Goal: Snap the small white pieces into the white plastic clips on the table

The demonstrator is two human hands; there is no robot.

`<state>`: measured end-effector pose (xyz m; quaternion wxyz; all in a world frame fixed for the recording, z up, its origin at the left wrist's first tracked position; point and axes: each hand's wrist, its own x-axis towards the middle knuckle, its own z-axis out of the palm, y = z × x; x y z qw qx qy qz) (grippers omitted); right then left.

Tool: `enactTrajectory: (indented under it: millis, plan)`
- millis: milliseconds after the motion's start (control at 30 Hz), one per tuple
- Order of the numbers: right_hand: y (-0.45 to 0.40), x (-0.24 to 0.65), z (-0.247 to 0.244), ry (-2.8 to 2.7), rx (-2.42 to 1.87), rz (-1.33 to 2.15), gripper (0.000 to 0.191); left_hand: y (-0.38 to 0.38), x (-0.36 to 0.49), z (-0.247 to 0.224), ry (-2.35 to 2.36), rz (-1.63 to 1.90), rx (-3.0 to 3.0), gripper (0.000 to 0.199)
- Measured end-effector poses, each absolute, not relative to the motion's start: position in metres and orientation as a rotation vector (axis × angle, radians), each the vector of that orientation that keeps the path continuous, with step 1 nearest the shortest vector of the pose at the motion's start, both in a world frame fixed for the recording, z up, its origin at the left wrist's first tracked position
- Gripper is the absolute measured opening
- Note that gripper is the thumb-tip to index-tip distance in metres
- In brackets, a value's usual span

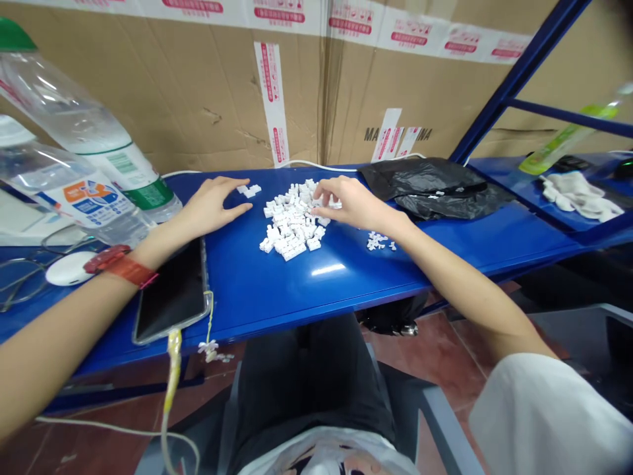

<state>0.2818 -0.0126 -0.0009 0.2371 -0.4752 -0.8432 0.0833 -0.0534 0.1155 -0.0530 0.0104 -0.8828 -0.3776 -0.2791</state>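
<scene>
A heap of small white block-like plastic pieces (293, 221) lies on the blue tabletop (257, 284). My left hand (210, 206) rests to the left of the heap, its thumb and fingers spread with nothing between them. Just beyond its fingertips lie a few separate white pieces (250, 190). At the heap's right edge is my right hand (352, 203), fingers curved and thumb held apart from them. Its fingertips reach over the nearest pieces, and I see nothing gripped. Beneath my right forearm sits a small cluster of tiny white bits (377, 241).
A tablet or phone (173, 297) with a cable lies under my left wrist. Two plastic bottles (143, 178) stand at the left. Black plastic bags (435, 185) lie at the right, near a blue metal post (509, 86). Cardboard (208, 99) backs the table.
</scene>
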Motion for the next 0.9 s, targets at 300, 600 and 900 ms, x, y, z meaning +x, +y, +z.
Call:
enactTrajectory:
  millis: [300,600,900]
  plan:
    - [-0.017,0.346,0.041,-2.3,-1.513,0.468,0.014,0.127,-0.044,-0.048,-1.248,-0.826,-2.763,0.041]
    - [-0.029,0.312,0.034,-2.597,-1.784,0.565,0.019,0.132,-0.048,-0.051,-1.058,-1.104,-2.811,0.041]
    - [-0.02,0.31,0.029,-2.571,-1.402,0.565,0.016,0.079,-0.03,-0.025,-1.224,-1.082,-2.946,0.049]
